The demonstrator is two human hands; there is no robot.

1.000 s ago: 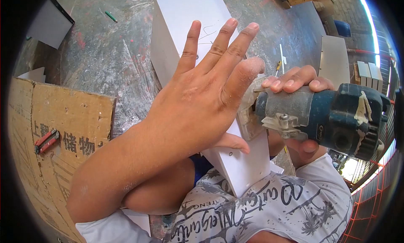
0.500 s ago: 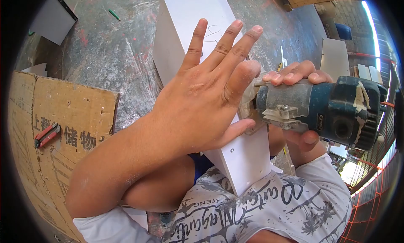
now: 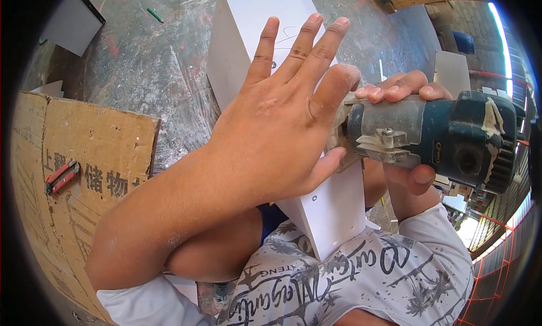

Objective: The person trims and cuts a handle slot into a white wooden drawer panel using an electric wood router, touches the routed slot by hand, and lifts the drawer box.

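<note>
My right hand (image 3: 420,88) is wrapped round the body of a dark green trim router (image 3: 440,134), fingers over the top and thumb beneath. The router lies on its side, motor end to the right. My left hand (image 3: 282,111) has its bent index finger and thumb round the router's dusty clear base (image 3: 339,128); the other fingers are stretched out. Under both is a long white boxed panel (image 3: 333,213) with small screws and pencil marks, one end against my shirt. The left hand hides the cutting end of the router.
On the left, a cardboard sheet (image 3: 101,128) carries red-handled pliers (image 3: 62,176). A green pencil or marker (image 3: 154,14) lies on the scuffed grey surface (image 3: 141,60). White boards (image 3: 451,69) stand at the right, near orange wire mesh (image 3: 491,264).
The router and both hands have shifted slightly up and right in view, and the router has tilted a little. The grip looks the same.
</note>
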